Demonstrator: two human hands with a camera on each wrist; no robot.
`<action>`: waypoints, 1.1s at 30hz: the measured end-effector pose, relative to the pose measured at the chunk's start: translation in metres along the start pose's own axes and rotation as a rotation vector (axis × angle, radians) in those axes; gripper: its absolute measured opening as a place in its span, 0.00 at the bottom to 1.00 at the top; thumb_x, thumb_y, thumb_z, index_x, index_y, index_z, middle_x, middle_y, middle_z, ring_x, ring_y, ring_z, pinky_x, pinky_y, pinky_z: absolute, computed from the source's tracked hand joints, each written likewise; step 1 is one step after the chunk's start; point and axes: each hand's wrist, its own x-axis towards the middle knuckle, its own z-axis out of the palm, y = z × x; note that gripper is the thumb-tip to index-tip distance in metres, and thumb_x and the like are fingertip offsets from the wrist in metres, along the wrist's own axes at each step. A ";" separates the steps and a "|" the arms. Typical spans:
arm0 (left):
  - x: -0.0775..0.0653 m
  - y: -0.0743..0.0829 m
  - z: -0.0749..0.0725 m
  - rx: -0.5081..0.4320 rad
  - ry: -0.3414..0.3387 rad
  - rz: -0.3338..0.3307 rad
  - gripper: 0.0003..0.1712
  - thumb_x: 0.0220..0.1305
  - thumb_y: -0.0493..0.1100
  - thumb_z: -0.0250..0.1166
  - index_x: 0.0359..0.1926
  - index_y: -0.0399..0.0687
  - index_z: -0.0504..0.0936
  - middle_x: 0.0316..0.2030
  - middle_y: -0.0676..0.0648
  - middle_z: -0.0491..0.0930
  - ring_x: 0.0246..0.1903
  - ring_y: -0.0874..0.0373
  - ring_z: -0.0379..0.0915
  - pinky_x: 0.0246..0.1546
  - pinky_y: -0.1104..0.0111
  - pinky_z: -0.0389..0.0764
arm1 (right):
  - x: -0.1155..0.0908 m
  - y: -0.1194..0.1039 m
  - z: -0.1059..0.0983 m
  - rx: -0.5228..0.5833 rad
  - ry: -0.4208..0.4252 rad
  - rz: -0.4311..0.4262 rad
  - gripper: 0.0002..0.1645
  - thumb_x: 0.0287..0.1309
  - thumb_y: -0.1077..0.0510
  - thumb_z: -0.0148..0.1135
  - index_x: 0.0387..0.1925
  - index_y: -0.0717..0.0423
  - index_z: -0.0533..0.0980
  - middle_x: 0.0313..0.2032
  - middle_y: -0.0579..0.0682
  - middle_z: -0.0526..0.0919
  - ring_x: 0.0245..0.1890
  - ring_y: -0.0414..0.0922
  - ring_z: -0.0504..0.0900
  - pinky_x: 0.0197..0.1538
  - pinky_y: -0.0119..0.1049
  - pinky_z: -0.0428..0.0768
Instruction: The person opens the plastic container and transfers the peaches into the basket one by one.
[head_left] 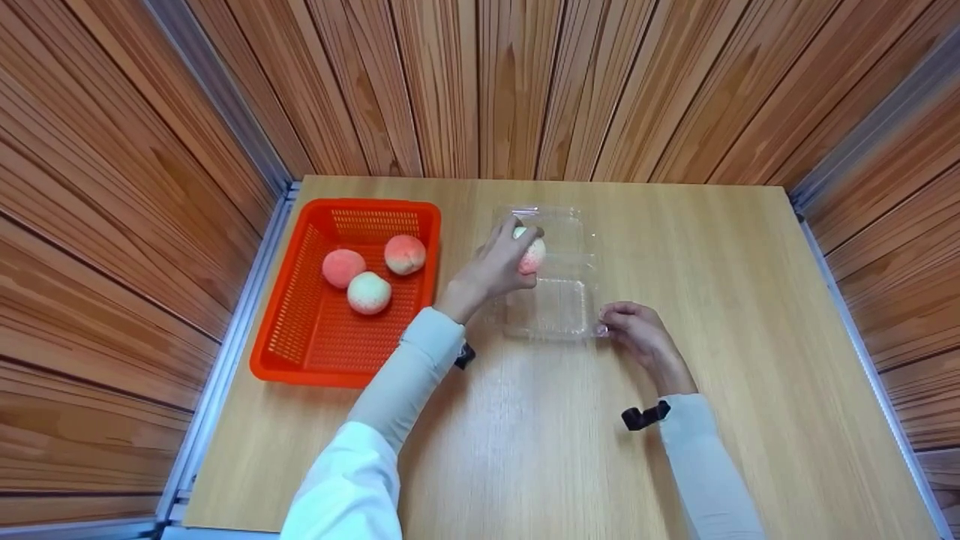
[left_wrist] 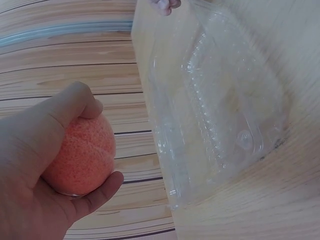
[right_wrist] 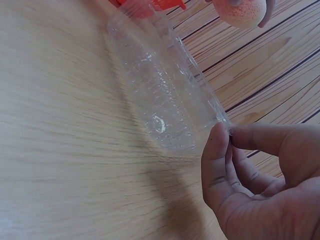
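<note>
My left hand [head_left: 499,262] grips a pink and cream peach [head_left: 533,251], its thumb and fingers curled round the fruit. The peach is held up over the clear plastic clamshell box [head_left: 551,307], which lies unfolded on the table with its lid half at the back. In the left wrist view the peach [left_wrist: 85,155] shows its pink side. My right hand [head_left: 637,330] pinches the near right corner of the box rim between thumb and fingers, seen closely in the right wrist view, where the box [right_wrist: 155,90] stands beside the fingertips [right_wrist: 217,137].
An orange plastic basket [head_left: 259,352] stands on the left of the table, with a pink peach [head_left: 343,268], a pink and cream peach [head_left: 405,255] and a pale peach [head_left: 369,293] inside. Wood-panelled walls [head_left: 510,90] enclose the table [head_left: 525,450] at the back and sides.
</note>
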 end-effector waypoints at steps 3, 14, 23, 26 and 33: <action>0.000 -0.002 -0.001 -0.009 0.012 -0.003 0.41 0.67 0.47 0.74 0.77 0.59 0.66 0.77 0.39 0.57 0.76 0.42 0.59 0.69 0.49 0.79 | 0.001 0.001 0.000 0.001 0.003 -0.001 0.16 0.75 0.65 0.59 0.57 0.72 0.75 0.38 0.47 0.85 0.37 0.40 0.85 0.51 0.36 0.87; -0.002 -0.007 -0.009 -0.014 0.040 -0.027 0.41 0.66 0.47 0.76 0.75 0.62 0.68 0.75 0.41 0.60 0.73 0.45 0.62 0.69 0.52 0.79 | 0.004 0.001 0.001 0.007 0.006 -0.006 0.13 0.74 0.66 0.59 0.55 0.71 0.76 0.37 0.46 0.84 0.37 0.39 0.85 0.46 0.31 0.86; -0.003 -0.011 -0.015 -0.066 0.046 -0.060 0.42 0.65 0.44 0.76 0.75 0.62 0.68 0.77 0.40 0.59 0.75 0.42 0.61 0.69 0.46 0.79 | 0.004 0.002 0.002 0.025 0.002 -0.013 0.12 0.73 0.67 0.59 0.53 0.72 0.76 0.36 0.47 0.84 0.36 0.40 0.85 0.45 0.32 0.86; -0.004 -0.013 -0.017 -0.081 0.044 -0.069 0.42 0.65 0.45 0.76 0.76 0.62 0.68 0.78 0.38 0.57 0.76 0.41 0.60 0.69 0.45 0.78 | 0.004 0.002 0.001 0.020 0.003 -0.013 0.11 0.74 0.67 0.59 0.53 0.71 0.76 0.36 0.47 0.85 0.36 0.40 0.85 0.46 0.33 0.86; -0.003 -0.019 -0.024 -0.070 0.084 -0.047 0.41 0.63 0.45 0.76 0.74 0.57 0.70 0.72 0.38 0.64 0.71 0.42 0.64 0.71 0.49 0.78 | 0.003 0.001 0.001 0.042 0.002 -0.013 0.11 0.73 0.68 0.60 0.52 0.71 0.76 0.36 0.47 0.85 0.36 0.40 0.86 0.46 0.34 0.87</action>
